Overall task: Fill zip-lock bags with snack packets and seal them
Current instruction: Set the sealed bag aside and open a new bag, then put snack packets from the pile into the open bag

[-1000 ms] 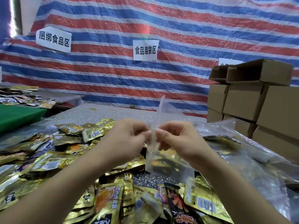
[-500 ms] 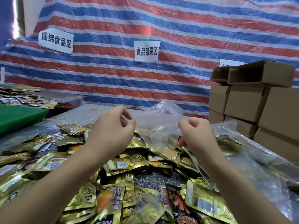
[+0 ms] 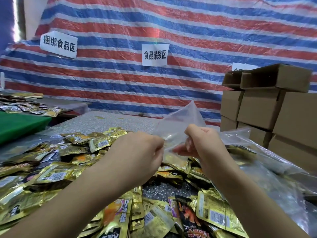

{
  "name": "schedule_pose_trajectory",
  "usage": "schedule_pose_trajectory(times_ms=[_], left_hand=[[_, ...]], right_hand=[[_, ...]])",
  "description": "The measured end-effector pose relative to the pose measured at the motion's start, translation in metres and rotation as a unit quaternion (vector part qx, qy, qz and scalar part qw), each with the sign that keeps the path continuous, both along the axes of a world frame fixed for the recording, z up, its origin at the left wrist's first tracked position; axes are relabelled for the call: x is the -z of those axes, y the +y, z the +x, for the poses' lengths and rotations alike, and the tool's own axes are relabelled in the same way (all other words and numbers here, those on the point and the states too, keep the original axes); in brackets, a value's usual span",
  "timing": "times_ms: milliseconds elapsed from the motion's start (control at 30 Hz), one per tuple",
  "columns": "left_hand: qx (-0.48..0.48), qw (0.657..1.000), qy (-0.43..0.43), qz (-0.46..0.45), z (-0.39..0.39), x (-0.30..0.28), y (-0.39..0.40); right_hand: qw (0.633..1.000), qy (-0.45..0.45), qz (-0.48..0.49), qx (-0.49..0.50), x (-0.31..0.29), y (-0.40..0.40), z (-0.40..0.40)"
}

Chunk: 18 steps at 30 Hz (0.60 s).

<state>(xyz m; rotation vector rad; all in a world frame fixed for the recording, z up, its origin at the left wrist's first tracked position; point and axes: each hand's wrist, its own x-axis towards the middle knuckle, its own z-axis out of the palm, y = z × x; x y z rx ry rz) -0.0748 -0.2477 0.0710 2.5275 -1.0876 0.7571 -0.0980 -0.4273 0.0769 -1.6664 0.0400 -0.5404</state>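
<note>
Both hands pinch one clear zip-lock bag (image 3: 178,124): left hand (image 3: 142,152) and right hand (image 3: 204,141) now sit close together again, nearer than half a second ago. Snack packets (image 3: 68,169) cover the surface beneath the bag. Behind it, signs read 捆绑食品区 (image 3: 59,44) and 食品装袋区 (image 3: 155,54).

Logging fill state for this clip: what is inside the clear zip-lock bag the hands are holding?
No packet shows inside the zip-lock bag; its raised upper part looks empty. The left hand and right hand pinch and cover its lower part, hiding it.
</note>
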Motion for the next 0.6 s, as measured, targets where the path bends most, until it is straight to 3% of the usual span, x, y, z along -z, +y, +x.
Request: schedule_pose_trajectory(times_ms=[200,300,467,600], left_hand=[[-0.011,0.999,-0.009,-0.031,0.005,0.003,0.002],[-0.007,0.996,-0.005,-0.087,0.012,0.002,0.004],[-0.016,0.978,-0.053,-0.202,0.021,-0.005,0.017],[-0.003,0.976,-0.06,-0.207,0.02,-0.005,0.016]], right_hand=[[0.994,0.008,0.086,-0.072,-0.002,0.0,-0.001],[0.989,0.0,0.059,-0.139,0.0,-0.002,-0.001],[0.953,0.058,-0.179,-0.238,0.01,-0.001,-0.005],[0.82,0.159,-0.501,-0.225,0.023,0.022,-0.007]])
